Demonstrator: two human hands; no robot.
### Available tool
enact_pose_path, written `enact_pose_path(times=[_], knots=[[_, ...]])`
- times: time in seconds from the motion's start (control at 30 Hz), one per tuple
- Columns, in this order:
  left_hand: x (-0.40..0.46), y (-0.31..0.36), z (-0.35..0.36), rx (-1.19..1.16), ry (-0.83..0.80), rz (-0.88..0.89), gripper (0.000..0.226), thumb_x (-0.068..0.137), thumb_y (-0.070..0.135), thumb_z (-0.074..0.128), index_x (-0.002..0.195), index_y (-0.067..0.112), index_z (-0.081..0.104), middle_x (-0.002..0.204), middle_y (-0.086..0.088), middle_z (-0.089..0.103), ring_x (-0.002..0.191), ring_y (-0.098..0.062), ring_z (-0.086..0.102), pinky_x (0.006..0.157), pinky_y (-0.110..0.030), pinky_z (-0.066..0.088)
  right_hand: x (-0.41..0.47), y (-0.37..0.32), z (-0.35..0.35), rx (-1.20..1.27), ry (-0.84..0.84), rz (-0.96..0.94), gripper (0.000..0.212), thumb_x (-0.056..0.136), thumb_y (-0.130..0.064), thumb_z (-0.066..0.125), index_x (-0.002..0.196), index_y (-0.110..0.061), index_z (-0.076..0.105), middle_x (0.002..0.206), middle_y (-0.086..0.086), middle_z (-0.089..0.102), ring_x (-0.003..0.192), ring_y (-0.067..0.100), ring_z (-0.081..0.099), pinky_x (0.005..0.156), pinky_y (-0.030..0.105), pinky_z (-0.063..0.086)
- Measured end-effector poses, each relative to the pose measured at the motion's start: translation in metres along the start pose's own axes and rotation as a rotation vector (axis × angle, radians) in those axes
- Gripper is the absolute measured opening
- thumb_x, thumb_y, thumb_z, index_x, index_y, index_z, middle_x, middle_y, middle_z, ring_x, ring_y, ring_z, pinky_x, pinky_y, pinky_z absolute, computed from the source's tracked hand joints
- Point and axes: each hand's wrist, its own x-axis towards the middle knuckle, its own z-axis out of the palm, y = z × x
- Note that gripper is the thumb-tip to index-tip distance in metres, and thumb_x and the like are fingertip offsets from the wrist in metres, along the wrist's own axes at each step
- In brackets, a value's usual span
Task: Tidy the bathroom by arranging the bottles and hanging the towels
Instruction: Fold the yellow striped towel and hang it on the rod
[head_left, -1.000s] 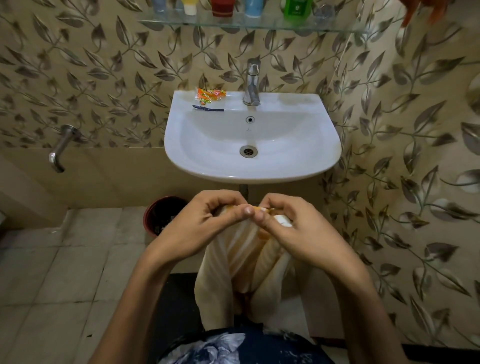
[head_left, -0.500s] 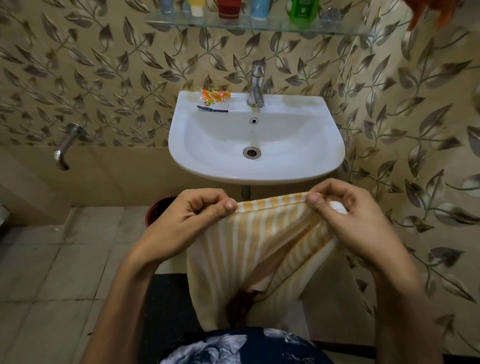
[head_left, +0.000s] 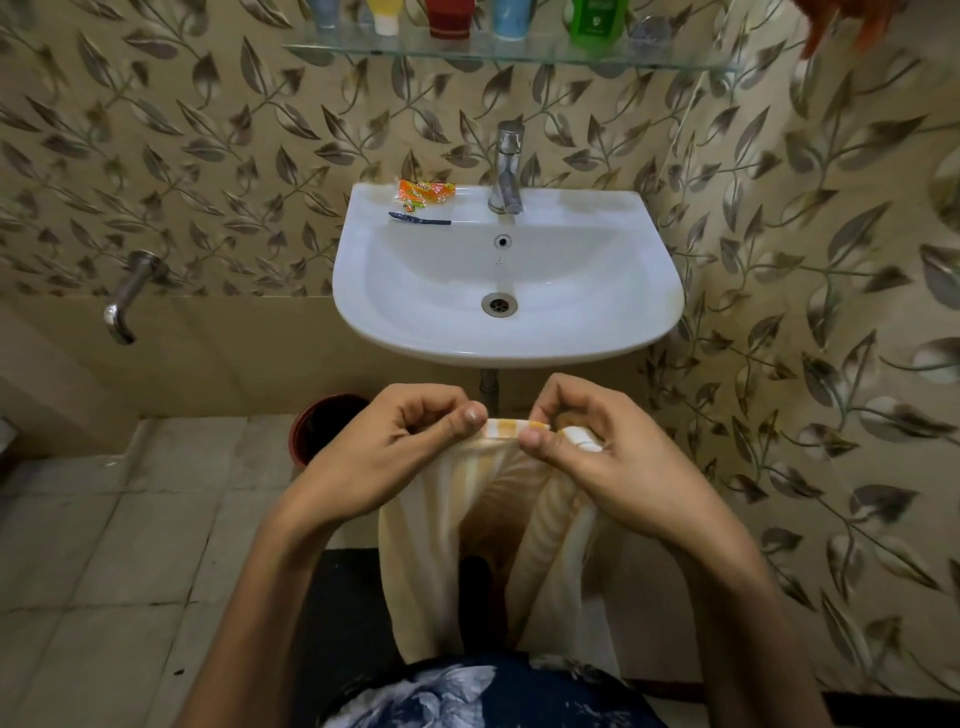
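Change observed: half a second ago the two hands were holding the towel's top hem stretched wide; they are now coming back together, as they were a second ago, leaving only a short run of hem showing between them. The left hand (head_left: 410, 447) is pinching the hem between thumb and curled fingers, and the right hand (head_left: 587, 441) is doing the same just beside it. The striped towel (head_left: 447, 545) is hanging from both pinches in loose folds, in front of the person's body and below the front rim of the sink (head_left: 519, 353).

Judgement: the person is working along the hem, likely gathering or folding the towel lengthwise before hanging it. No rail or hook is identifiable in view, so the hanging step is not yet done. The bottles (head_left: 592, 18) are standing in a row on the glass shelf (head_left: 363, 48) above the tap (head_left: 506, 166); the arranging appears largely complete.

Edges and room: the sink rim is projecting near the knuckles, and the right wall is sitting close by the right forearm. Open floor is lying to the left, past the red bin (head_left: 322, 421). An orange wrapper (head_left: 423, 193) and a dark razor-like item (head_left: 418, 220) are resting on the sink's back ledge, well apart from the towel
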Motion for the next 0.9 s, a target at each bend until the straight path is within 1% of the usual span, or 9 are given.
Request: enact_pose_path(times=[0.17,0.3,0.37,0.5,0.57,0.63,0.7,0.8,0.9], knots=[[-0.009,-0.007,-0.013,0.03,0.108,-0.067,0.038,0.084,0.052,0.052,0.058,0.025,0.056,0.057,0.01,0.047,0.056,0.001,0.043,0.052,-0.009,0.033,-0.004,0.015,-0.02,0.036,0.1,0.053,0.015,0.081,-0.038,0.065,0.075,-0.027,0.057,0.059,-0.015,0.057,0.054,-0.001,0.045,0.058,0.027,0.035],[-0.009,-0.006,-0.008,0.033,0.106,-0.074,0.029,0.087,0.041,0.056,0.065,0.023,0.063,0.062,0.007,0.056,0.061,0.002,0.05,0.057,-0.007,0.037,-0.005,0.027,-0.022,-0.028,0.145,0.124,0.011,0.081,-0.038,0.066,0.075,-0.032,0.058,0.066,-0.012,0.061,0.06,0.002,0.052,0.06,0.029,0.043],[-0.009,-0.004,-0.005,0.031,0.1,-0.068,0.033,0.086,0.044,0.056,0.069,0.017,0.064,0.066,-0.001,0.059,0.063,-0.002,0.052,0.058,-0.01,0.038,-0.006,0.028,-0.016,-0.062,0.112,0.147,0.006,0.082,-0.036,0.065,0.081,-0.037,0.06,0.074,-0.009,0.064,0.068,0.006,0.058,0.068,0.033,0.049],[-0.008,-0.001,0.005,0.053,0.021,-0.077,0.034,0.085,0.047,0.054,0.076,0.017,0.068,0.074,-0.008,0.063,0.069,-0.018,0.059,0.061,-0.018,0.042,-0.007,0.013,0.005,-0.011,-0.1,0.061,0.02,0.084,-0.044,0.059,0.104,-0.049,0.057,0.106,-0.02,0.065,0.096,0.001,0.06,0.084,0.038,0.053],[-0.006,-0.001,0.012,0.059,0.0,-0.073,0.035,0.085,0.047,0.053,0.077,0.016,0.068,0.073,-0.009,0.062,0.073,-0.025,0.058,0.063,-0.025,0.042,-0.006,0.007,0.018,-0.036,-0.123,0.023,0.013,0.086,-0.048,0.056,0.098,-0.045,0.058,0.093,-0.023,0.065,0.09,0.0,0.06,0.079,0.034,0.052],[-0.006,-0.001,0.013,0.038,0.007,-0.063,0.034,0.085,0.045,0.054,0.078,0.016,0.069,0.074,-0.007,0.065,0.071,-0.02,0.06,0.065,-0.024,0.044,-0.004,0.005,0.022,-0.059,-0.076,0.029,0.008,0.085,-0.046,0.057,0.086,-0.038,0.058,0.079,-0.018,0.063,0.076,0.001,0.057,0.07,0.031,0.05],[-0.008,-0.001,0.012,0.026,-0.003,-0.068,0.033,0.084,0.046,0.055,0.079,0.017,0.07,0.072,-0.005,0.064,0.068,-0.013,0.057,0.063,-0.021,0.043,-0.003,0.006,0.022,-0.061,-0.07,0.033,0.011,0.084,-0.044,0.06,0.078,-0.035,0.056,0.075,-0.015,0.062,0.07,0.001,0.054,0.066,0.03,0.046],[-0.012,-0.003,0.008,0.02,-0.053,-0.117,0.032,0.087,0.047,0.056,0.075,0.02,0.068,0.064,0.003,0.056,0.061,-0.006,0.05,0.057,-0.017,0.037,-0.004,0.011,0.017,-0.072,-0.079,0.033,0.012,0.085,-0.04,0.059,0.076,-0.034,0.054,0.068,-0.021,0.059,0.064,0.001,0.05,0.063,0.027,0.04],[-0.015,-0.009,0.001,0.034,-0.047,-0.17,0.04,0.086,0.054,0.052,0.068,0.021,0.063,0.063,0.002,0.052,0.06,-0.008,0.049,0.056,-0.016,0.036,-0.004,0.016,0.011,-0.089,-0.054,0.05,0.012,0.086,-0.039,0.057,0.075,-0.035,0.053,0.067,-0.024,0.057,0.064,0.002,0.049,0.064,0.028,0.041]])
